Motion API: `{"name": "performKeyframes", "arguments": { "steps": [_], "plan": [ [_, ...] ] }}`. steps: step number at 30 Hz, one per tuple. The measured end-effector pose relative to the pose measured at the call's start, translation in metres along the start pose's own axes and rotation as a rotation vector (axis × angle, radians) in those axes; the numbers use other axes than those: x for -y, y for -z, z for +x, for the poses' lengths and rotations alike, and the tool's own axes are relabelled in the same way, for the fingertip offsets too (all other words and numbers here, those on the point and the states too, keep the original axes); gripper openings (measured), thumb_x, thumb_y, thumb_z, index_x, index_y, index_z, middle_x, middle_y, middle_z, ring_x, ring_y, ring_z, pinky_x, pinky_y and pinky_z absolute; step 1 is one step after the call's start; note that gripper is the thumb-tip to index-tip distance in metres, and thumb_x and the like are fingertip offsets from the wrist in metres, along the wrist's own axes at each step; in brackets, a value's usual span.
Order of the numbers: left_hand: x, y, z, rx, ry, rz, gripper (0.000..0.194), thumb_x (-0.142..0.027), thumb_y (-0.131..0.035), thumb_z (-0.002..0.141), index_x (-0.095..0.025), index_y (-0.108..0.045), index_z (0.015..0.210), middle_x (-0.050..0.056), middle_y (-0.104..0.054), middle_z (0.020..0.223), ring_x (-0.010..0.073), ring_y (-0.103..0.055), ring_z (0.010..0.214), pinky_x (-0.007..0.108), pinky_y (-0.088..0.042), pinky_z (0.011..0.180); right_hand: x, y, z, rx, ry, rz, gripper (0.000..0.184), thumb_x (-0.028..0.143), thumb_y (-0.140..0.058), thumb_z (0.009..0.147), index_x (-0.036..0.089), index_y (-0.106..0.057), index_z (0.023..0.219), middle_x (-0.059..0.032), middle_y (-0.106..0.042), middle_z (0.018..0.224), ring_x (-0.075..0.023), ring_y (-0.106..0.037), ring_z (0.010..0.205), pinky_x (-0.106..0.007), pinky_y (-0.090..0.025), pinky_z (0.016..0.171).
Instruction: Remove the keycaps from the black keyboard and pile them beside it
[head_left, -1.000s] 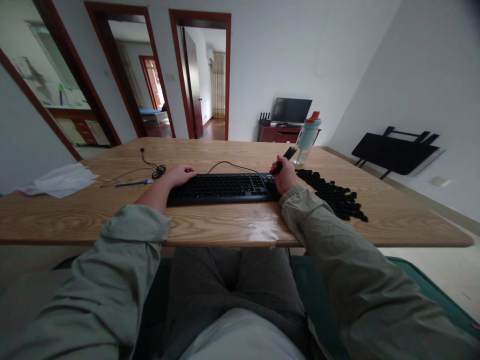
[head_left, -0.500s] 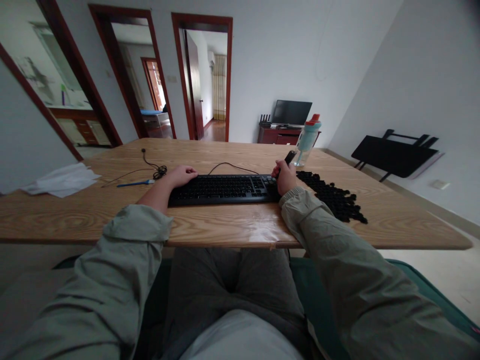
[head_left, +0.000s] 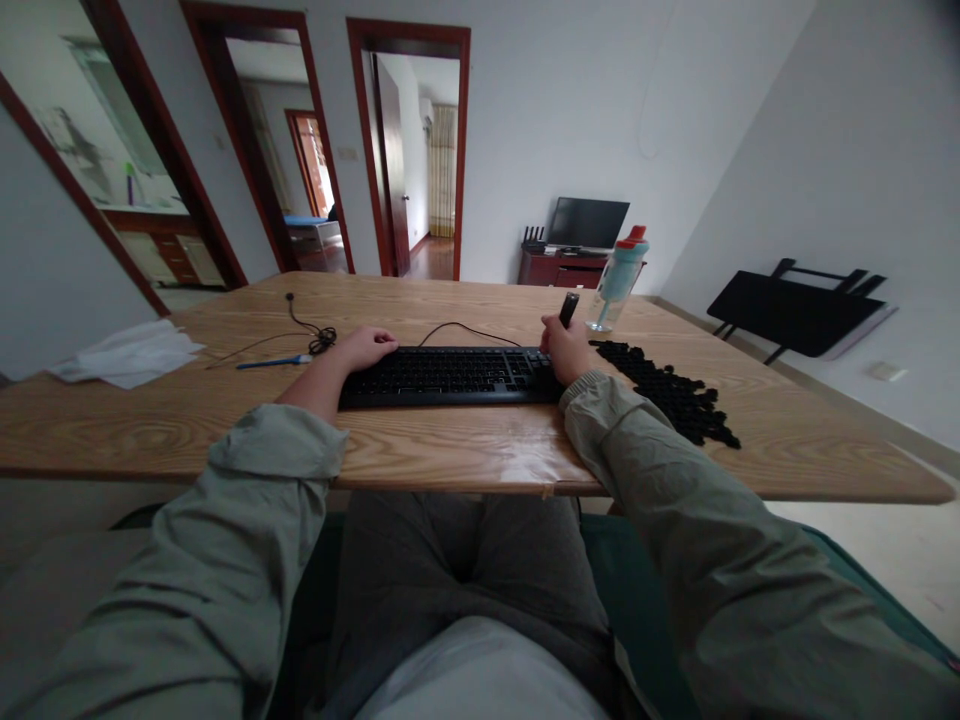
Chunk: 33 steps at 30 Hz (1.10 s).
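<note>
A black keyboard (head_left: 450, 376) lies flat before me on the wooden table. My left hand (head_left: 369, 347) is closed on its upper left corner, the fingers bent over the back edge. Over the number-pad end, my right hand (head_left: 567, 348) is wrapped round a black-handled tool (head_left: 570, 308). The handle's top sticks up above the fist; its lower end is hidden by the hand, so its kind does not show. Just right of that hand, many small black pieces (head_left: 673, 394) lie spread close together on the table.
Behind the right hand stands a clear bottle with a red cap (head_left: 619, 278). On the left lie a blue brush-like tool (head_left: 274, 362), a coiled black cable (head_left: 322, 340) and white tissues (head_left: 129, 354). The table's (head_left: 450, 450) front edge runs close to my lap.
The tool in my right hand has tipped from leaning right to more upright, and the wrist has turned slightly. My left hand stays on the keyboard. The whole view has shifted a little.
</note>
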<state>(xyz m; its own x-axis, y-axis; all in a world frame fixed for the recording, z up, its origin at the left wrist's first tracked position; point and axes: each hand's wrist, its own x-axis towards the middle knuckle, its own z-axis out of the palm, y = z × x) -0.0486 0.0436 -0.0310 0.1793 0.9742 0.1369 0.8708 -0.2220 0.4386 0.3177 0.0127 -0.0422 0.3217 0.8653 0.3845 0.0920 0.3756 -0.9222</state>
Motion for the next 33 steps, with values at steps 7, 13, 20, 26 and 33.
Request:
{"name": "performKeyframes", "arguments": {
  "steps": [7, 13, 20, 26, 33],
  "plan": [
    [-0.001, 0.000, -0.001, -0.013, 0.022, -0.002, 0.032, -0.039, -0.056, 0.082, -0.017, -0.074, 0.097, 0.008, -0.075, 0.098, 0.0223, -0.066, 0.088, 0.028, -0.049, 0.080, -0.005, -0.005, 0.009, -0.021, 0.074, -0.221, 0.027, 0.032, -0.051, 0.081, 0.022, -0.038, 0.060, 0.0024, -0.038, 0.053, -0.0099, -0.038, 0.046, -0.025, -0.028, 0.042],
    [0.000, 0.001, -0.001, -0.008, 0.012, 0.014, 0.035, -0.041, -0.055, 0.082, -0.016, -0.074, 0.097, 0.009, -0.075, 0.099, 0.0235, -0.066, 0.090, 0.030, -0.049, 0.082, 0.008, -0.019, 0.000, 0.065, 0.181, -0.502, 0.033, 0.031, -0.050, 0.083, 0.021, -0.035, 0.055, 0.0004, -0.035, 0.052, -0.0107, -0.034, 0.050, -0.028, -0.021, 0.046],
    [0.000, 0.000, 0.000, 0.013, 0.012, 0.022, 0.038, -0.043, -0.053, 0.083, -0.016, -0.074, 0.100, 0.008, -0.074, 0.100, 0.0229, -0.066, 0.089, 0.029, -0.049, 0.080, 0.017, -0.014, 0.001, 0.066, 0.141, -0.128, 0.029, 0.034, -0.052, 0.081, 0.022, -0.035, 0.061, 0.0014, -0.036, 0.055, -0.0111, -0.036, 0.050, -0.026, -0.031, 0.047],
    [0.000, 0.000, 0.000, 0.009, 0.018, 0.008, 0.037, -0.043, -0.054, 0.082, -0.017, -0.074, 0.099, 0.008, -0.075, 0.099, 0.0237, -0.066, 0.090, 0.031, -0.050, 0.083, 0.031, 0.030, 0.018, -0.059, 0.083, 0.292, 0.022, 0.030, -0.051, 0.081, 0.023, -0.035, 0.068, 0.0040, -0.034, 0.058, -0.0109, -0.039, 0.052, -0.026, -0.042, 0.054],
    [0.001, 0.000, 0.001, 0.004, 0.021, 0.007, 0.038, -0.043, -0.054, 0.083, -0.016, -0.075, 0.100, 0.009, -0.075, 0.101, 0.0231, -0.067, 0.091, 0.030, -0.050, 0.083, 0.009, 0.056, 0.009, 0.400, 0.300, -0.634, 0.015, 0.029, -0.075, 0.071, 0.019, -0.067, 0.078, 0.0001, -0.061, 0.067, -0.0142, -0.051, 0.064, -0.026, -0.039, 0.064]
  ]
}}
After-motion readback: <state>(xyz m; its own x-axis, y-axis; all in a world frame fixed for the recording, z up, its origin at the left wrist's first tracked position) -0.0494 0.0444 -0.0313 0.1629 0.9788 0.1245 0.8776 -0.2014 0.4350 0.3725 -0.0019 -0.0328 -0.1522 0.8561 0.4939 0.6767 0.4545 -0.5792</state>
